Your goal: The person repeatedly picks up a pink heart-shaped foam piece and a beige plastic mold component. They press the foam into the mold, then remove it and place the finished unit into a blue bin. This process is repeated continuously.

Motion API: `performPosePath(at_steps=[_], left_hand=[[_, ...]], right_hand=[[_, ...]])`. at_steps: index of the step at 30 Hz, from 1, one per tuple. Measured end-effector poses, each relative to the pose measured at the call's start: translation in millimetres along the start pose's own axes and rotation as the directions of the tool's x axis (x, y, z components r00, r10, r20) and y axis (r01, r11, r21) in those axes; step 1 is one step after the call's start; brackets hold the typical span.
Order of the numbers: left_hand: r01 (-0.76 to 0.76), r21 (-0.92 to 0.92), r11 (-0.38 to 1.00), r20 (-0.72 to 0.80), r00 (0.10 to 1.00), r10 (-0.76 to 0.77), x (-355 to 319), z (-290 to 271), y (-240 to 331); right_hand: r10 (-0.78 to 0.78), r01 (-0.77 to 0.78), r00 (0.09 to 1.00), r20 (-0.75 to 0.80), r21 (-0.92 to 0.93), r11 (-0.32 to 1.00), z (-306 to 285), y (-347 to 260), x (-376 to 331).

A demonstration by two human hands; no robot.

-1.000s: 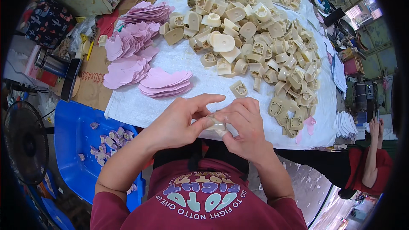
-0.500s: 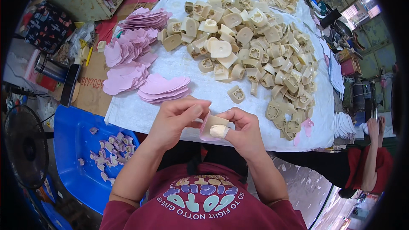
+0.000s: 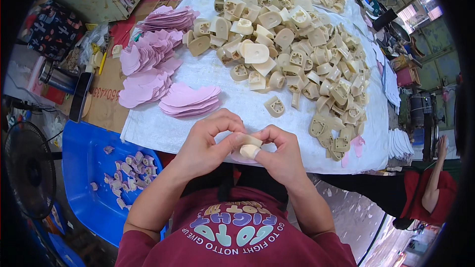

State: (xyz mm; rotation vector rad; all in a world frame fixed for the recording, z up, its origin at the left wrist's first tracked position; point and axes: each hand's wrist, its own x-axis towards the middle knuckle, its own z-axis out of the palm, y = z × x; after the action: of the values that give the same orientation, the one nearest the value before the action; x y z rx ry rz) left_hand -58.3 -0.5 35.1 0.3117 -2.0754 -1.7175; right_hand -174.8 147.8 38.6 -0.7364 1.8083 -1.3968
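Note:
Near the table's front edge, my left hand (image 3: 210,143) and my right hand (image 3: 283,158) hold a beige shoe heel (image 3: 253,140) between them. A pink cover piece (image 3: 239,158) shows below it, partly hidden by my fingers. My left thumb and fingers pinch the heel's side; my right thumb, wearing a cream finger cot (image 3: 250,151), presses against it. Just beyond my hands lies a stack of pink cut pieces (image 3: 190,103), with more pink stacks (image 3: 151,54) further left. A single heel (image 3: 274,107) lies apart from a big heap of beige heels (image 3: 297,54).
A white cloth (image 3: 168,128) covers the table. At lower left stands a blue basin (image 3: 81,183) holding several pink-covered heels (image 3: 129,173). Beside it are a black fan (image 3: 30,168) and a phone (image 3: 81,96). Another person (image 3: 430,195) works at the right.
My left thumb and fingers have moved over the heel, which is turned and now shows less pink. At the right, the other person's arm has shifted.

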Motion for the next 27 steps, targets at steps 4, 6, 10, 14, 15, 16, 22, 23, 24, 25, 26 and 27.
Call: performPosePath(at_steps=[4, 6, 10, 14, 15, 16, 22, 23, 24, 25, 26, 27], left_hand=[[0.061, 0.067, 0.996, 0.029, 0.998, -0.063, -4.9, -1.6, 5.4], [-0.017, -0.076, 0.997, 0.008, 1.0, 0.018, -8.5, 2.7, -5.5], [0.003, -0.279, 0.96, -0.005, 1.0, -0.005, -22.5, 12.6, -5.9], [0.121, -0.562, 0.818, 0.03, 0.992, -0.126, -29.7, 8.9, -3.5], [0.043, -0.506, 0.861, -0.043, 0.996, -0.075, -31.1, 5.5, -3.4], [-0.033, -0.442, 0.896, -0.111, 0.994, -0.018, -31.9, 3.5, -2.7], [-0.414, -0.035, 0.909, -0.131, 0.904, 0.407, -29.1, 11.2, 12.1], [-0.46, 0.045, 0.887, -0.076, 0.884, 0.462, -27.3, 9.3, 14.1], [-0.484, 0.021, 0.875, -0.047, 0.874, 0.484, -24.1, 4.8, 17.6], [-0.498, 0.059, 0.865, -0.037, 0.865, 0.5, -25.2, 3.4, 18.4], [-0.511, 0.096, 0.854, -0.026, 0.856, 0.516, -26.2, 2.3, 18.8], [-0.526, 0.134, 0.84, -0.017, 0.846, 0.532, -26.6, 1.6, 19.0]], right_hand=[[-0.045, 0.048, 0.997, 0.055, -0.046, 0.998, -2.3, -0.4, -0.8], [-0.054, 0.058, 0.996, 0.07, -0.07, 0.996, -6.7, -2.8, -0.9], [-0.169, 0.192, 0.979, 0.118, -0.229, 0.954, -13.0, -24.4, -1.4], [-0.508, 0.591, 0.802, 0.314, -0.539, 0.601, -18.8, -22.2, -3.2], [-0.543, 0.577, 0.806, 0.235, -0.52, 0.63, -18.4, -24.8, -4.7], [-0.573, 0.564, 0.805, 0.154, -0.499, 0.658, -18.2, -29.8, -7.2], [-0.111, 0.132, 0.991, -0.071, 0.559, 0.818, -0.4, -3.8, -18.9], [-0.175, 0.155, 0.984, -0.023, 0.589, 0.793, -5.2, -0.5, -19.6], [-0.243, 0.175, 0.97, 0.026, 0.622, 0.764, -11.3, 3.8, -18.6], [-0.311, 0.191, 0.948, 0.072, 0.654, 0.732, -13.7, 4.9, -17.7], [-0.222, 0.133, 0.974, 0.048, 0.671, 0.729, -13.7, 0.9, -22.1], [-0.186, 0.097, 0.981, 0.059, 0.681, 0.726, -14.1, 2.1, -24.4]])
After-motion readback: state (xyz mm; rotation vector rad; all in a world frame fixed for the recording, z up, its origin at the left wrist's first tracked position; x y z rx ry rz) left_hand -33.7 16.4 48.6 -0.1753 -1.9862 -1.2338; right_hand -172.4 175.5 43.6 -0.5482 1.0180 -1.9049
